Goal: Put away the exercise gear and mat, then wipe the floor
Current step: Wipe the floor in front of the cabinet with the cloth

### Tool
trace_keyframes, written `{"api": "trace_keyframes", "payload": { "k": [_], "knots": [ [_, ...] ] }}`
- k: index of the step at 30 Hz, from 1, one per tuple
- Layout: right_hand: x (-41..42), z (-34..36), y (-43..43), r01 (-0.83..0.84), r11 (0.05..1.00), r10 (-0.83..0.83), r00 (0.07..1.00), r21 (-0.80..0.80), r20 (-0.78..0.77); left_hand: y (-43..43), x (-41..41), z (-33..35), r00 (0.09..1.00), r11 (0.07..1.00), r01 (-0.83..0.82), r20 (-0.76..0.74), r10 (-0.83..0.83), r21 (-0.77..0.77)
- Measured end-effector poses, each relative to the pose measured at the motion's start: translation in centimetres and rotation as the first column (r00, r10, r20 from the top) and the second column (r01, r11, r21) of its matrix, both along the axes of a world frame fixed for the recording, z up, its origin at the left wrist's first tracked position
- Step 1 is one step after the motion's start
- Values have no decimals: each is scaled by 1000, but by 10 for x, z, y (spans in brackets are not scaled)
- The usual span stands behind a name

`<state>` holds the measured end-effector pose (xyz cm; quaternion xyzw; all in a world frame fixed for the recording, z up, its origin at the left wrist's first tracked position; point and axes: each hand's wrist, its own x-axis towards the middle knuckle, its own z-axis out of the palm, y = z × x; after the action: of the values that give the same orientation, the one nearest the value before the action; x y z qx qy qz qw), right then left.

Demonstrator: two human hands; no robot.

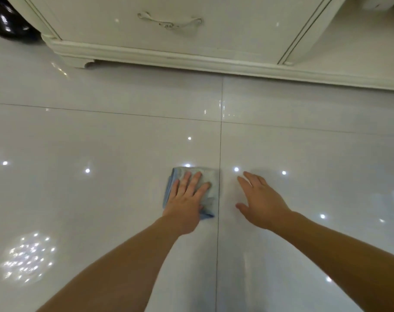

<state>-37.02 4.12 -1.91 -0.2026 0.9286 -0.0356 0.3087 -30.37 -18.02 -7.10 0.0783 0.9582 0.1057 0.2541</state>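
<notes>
A folded blue-grey cloth (210, 176) lies flat on the glossy white tiled floor (101, 143), just left of a tile seam. My left hand (187, 199) presses on it with straight, spread fingers. My right hand (262, 201) rests flat on the bare tile to the right of the seam, fingers straight, a short gap from the cloth. No exercise gear or mat is in view.
A cream cabinet (169, 41) with a drawer handle (170, 21) stands along the far side, its base moulding near the floor. A shiny black object (7, 21) sits at the far left beside it. Ceiling lights reflect in the tiles.
</notes>
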Motion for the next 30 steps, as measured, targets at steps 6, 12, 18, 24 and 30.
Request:
{"api": "trace_keyframes", "payload": {
  "k": [6, 12, 18, 24, 30],
  "knots": [
    [12, -39, -11, -137, 989, 129, 982, -47, -141, -1, 7, -15, 994, 1000, -5, -110, 6, 7],
    [23, -59, -10, -155, 982, 123, 956, -103, -265, -19, 9, -32, 940, 997, 60, -339, -38, 55],
    [21, -61, -27, -208, 969, 168, 949, -131, -268, -34, 10, -35, 921, 997, 19, -390, 13, 80],
    [23, -64, -42, -194, 973, 155, 951, -127, -267, -62, 13, -34, 919, 994, -64, -384, 93, 89],
    [23, -69, -40, -189, 975, 148, 944, -117, -294, -125, 31, -31, 914, 980, -191, -354, 197, 51]
  ]
}}
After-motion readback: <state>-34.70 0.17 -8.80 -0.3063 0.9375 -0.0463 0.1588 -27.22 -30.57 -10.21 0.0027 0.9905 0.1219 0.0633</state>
